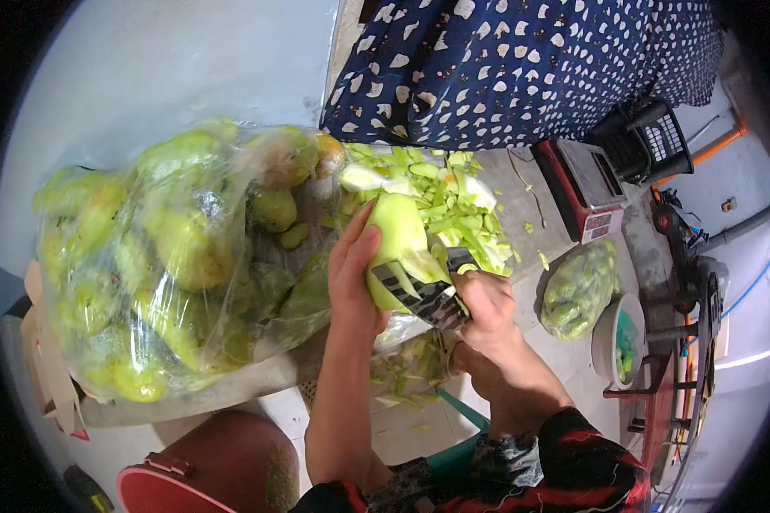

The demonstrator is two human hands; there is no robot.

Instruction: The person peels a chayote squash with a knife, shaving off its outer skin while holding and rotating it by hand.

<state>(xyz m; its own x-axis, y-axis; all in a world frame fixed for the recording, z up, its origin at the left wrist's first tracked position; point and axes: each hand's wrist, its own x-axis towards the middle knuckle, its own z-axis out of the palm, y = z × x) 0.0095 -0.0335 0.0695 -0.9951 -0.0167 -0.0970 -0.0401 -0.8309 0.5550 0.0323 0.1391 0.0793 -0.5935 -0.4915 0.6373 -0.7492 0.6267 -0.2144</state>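
Head view: 1 pale fruit (pixel 398 222), near the peelings heap (pixel 466 227), is gripped in the left hand (pixel 356 269); the right hand (pixel 488 309) grasps a dark-patterned blade (pixel 428 295), apparently mid-paring. Another stroke would call for left fingertips clear of the edge. Bagged fruit (pixel 184 244) sits left of the heap.

Two hands show: one left hand (pixel 355 267) and one right hand (pixel 488 309). There is one peeled green fruit (pixel 395 224) and one cutting tool (pixel 423 301). Clear bags of fruit number at least two: one large bag (pixel 192 256) and one small bag (pixel 580 291). The large one holds more than six fruits, overlapping too much for an exact count. Peel strips (pixel 458 218) are too many to count. I count one scale (pixel 582 190), one black basket (pixel 637 137), one patterned cloth (pixel 505 73), one red bucket (pixel 239 453) and one pale tub (pixel 605 344).
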